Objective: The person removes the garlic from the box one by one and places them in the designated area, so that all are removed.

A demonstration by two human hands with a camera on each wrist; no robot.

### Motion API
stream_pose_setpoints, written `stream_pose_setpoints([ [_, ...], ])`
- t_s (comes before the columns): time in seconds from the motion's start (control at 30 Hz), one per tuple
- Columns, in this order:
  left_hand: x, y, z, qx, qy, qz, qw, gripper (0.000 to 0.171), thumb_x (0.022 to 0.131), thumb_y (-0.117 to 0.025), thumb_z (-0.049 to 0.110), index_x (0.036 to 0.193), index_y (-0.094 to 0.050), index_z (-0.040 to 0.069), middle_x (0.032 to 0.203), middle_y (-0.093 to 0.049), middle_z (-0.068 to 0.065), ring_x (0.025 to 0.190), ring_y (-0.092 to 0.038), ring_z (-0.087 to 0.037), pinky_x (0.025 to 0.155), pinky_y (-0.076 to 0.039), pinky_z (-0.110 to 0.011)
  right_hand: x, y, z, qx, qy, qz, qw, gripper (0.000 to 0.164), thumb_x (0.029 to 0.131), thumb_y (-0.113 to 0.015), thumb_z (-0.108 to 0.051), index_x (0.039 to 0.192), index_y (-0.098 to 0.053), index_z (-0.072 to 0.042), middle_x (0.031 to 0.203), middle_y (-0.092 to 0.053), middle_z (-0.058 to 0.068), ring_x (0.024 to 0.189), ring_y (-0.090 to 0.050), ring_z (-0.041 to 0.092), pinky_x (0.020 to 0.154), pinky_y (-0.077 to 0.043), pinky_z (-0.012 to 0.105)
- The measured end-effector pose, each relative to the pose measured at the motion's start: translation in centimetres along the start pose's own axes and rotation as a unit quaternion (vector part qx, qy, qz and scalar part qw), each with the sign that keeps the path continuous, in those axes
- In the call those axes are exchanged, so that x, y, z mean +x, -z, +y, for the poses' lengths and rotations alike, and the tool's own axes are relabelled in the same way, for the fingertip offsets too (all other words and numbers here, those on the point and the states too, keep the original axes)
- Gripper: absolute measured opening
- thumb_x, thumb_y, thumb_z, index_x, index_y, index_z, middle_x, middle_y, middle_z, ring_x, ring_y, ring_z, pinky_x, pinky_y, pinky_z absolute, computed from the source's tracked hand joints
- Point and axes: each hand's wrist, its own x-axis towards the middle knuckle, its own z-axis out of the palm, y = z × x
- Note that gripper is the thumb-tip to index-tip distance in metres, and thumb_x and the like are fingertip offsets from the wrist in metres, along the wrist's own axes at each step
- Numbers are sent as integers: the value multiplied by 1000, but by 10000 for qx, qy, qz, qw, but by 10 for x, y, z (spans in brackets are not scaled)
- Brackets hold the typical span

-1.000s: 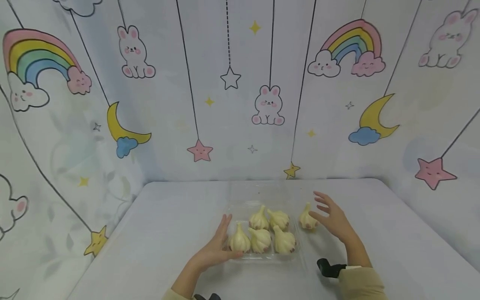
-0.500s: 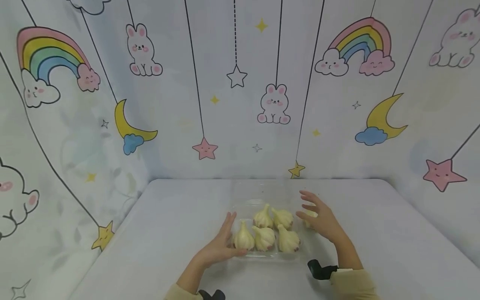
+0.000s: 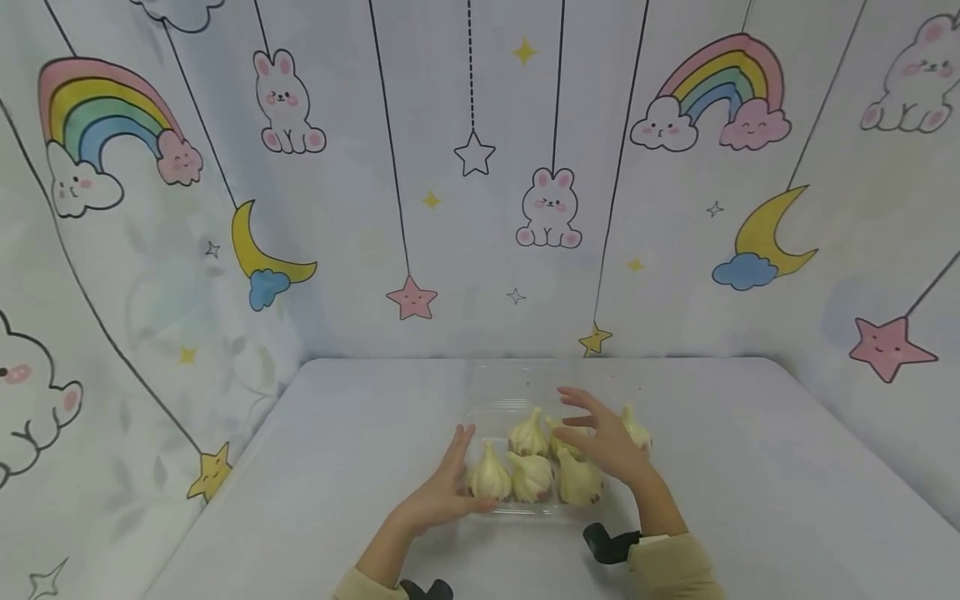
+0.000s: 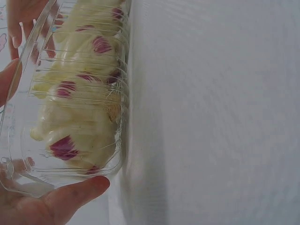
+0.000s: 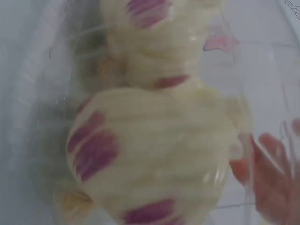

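Note:
A clear plastic box [image 3: 517, 510] holds several pale garlic bulbs [image 3: 490, 473], with purple patches visible in the left wrist view. My left hand [image 3: 438, 492] rests along its left end, fingers extended and thumb [image 4: 79, 193] against the near corner. Above the box's right half is my right hand [image 3: 606, 442], fingers spread and loosely bent, nothing held; it partly hides the back right bulb [image 3: 573, 433]. Another garlic bulb [image 3: 637, 429] sits outside, right of the box, partly behind that hand. In the right wrist view a garlic bulb [image 5: 154, 154] looms large and blurred behind clear plastic.
The box's clear lid [image 3: 498, 379] lies folded back on the white tabletop [image 3: 360, 433]. Behind the table hangs a pale cloth [image 3: 337, 208] printed with rabbits, rainbows, moons and stars. Dark wrist mounts [image 3: 611, 543] protrude below both hands.
My right hand has moved left from beside the loose garlic bulb to above the box's right half, bringing that bulb back into sight. My left hand stays on the box; the whole view shifted slightly.

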Motion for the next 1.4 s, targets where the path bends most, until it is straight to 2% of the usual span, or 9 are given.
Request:
stream_pose_setpoints([
  [0.23, 0, -1, -2, 81, 54, 31, 9999, 106, 76, -74, 21, 148, 3, 14, 148, 15, -23, 126, -19, -56, 97, -23, -65, 3, -9, -2, 104, -111, -76, 9999, 59, 84, -66, -22, 137, -40, -16, 135, -42, 19, 110, -53, 38, 73, -53, 40],
  [0.37, 0, 0, -1, 70, 43, 19, 10000, 105, 76, -74, 21, 148, 3, 14, 148, 15, -23, 125, -19, -56, 97, -24, -65, 5, -14, -1, 58, -89, -141, 9998, 58, 85, -66, -23, 136, -40, -17, 135, -43, 18, 110, -53, 38, 76, -51, 44],
  [0.53, 0, 0, -1, 38, 4, -12, 10000, 105, 76, -74, 22, 148, 3, 14, 148, 15, -23, 126, -19, -56, 97, -23, -66, 7, -20, -3, -76, -266, -189, 9994, 60, 84, -66, -25, 137, -40, -19, 135, -44, 17, 110, -52, 37, 79, -50, 46],
  [0.8, 1, 1, -2, -37, 1, -18, 10000, 105, 76, -74, 21, 148, 2, 13, 148, 15, -23, 126, -18, -56, 97, -23, -65, 11, -25, -4, -125, -406, -309, 9986, 63, 82, -68, -24, 137, -39, -13, 135, -42, 22, 111, -51, 41, 81, -49, 49],
  [1.07, 1, 1, -3, -100, 2, -55, 9999, 105, 77, -73, 22, 147, 4, 14, 148, 17, -22, 126, -16, -56, 96, -24, -65, 14, -30, -5, -84, -268, -584, 9979, 67, 82, -67, -24, 139, -36, -8, 140, -33, 25, 113, -45, 50, 88, -44, 53],
  [1.4, 1, 1, -4, -158, -55, -97, 9998, 105, 77, -73, 21, 147, 5, 14, 148, 18, -22, 126, -15, -57, 96, -23, -66, 23, -43, -6, -445, -172, -632, 9969, 79, 80, -70, -23, 141, -26, 0, 144, -26, 25, 120, -38, 47, 96, -36, 55],
])
